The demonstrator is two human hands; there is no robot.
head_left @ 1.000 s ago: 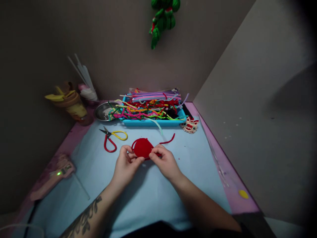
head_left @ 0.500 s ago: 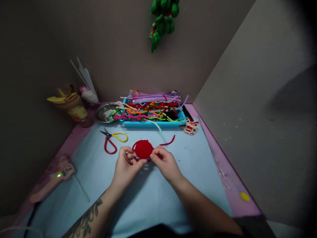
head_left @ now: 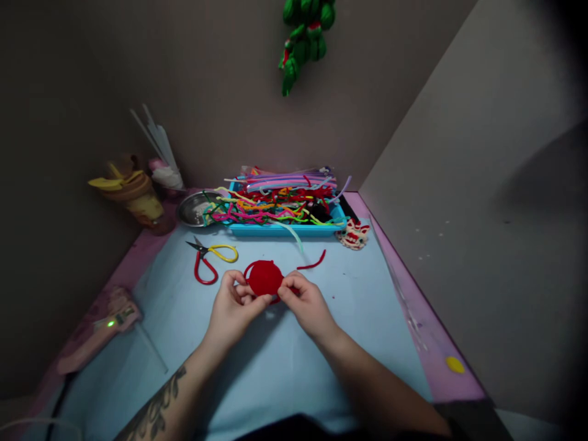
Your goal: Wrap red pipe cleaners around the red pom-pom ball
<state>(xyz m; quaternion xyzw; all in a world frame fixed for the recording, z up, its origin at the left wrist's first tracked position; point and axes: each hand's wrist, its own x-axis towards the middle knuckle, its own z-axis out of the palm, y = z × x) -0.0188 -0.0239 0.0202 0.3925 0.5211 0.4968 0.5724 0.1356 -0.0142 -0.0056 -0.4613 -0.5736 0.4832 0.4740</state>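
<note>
A round red pipe-cleaner piece (head_left: 265, 278), with a solid middle and a loose loop around its edge, is held just above the blue mat. My left hand (head_left: 239, 300) grips its left and lower edge, thumb along the front. On the right side, my right hand (head_left: 302, 298) pinches the edge between thumb and fingers, closed. Behind the right hand lies a short red pipe cleaner (head_left: 313, 261) on the mat. To the left of my left hand rest scissors (head_left: 204, 260) with one red and one yellow handle, blades apart.
A blue tray (head_left: 285, 230) full of colourful pipe cleaners stands at the back, beside a metal bowl (head_left: 195, 211). A lion-face piece (head_left: 353, 235) lies to its right. On the left are a pink glue gun (head_left: 103, 337) with a green light and a yellow-brown container (head_left: 142, 205).
Both hands stay almost still on the red piece, which has shifted very slightly left and tilted a little. Everything else stays as it was.
</note>
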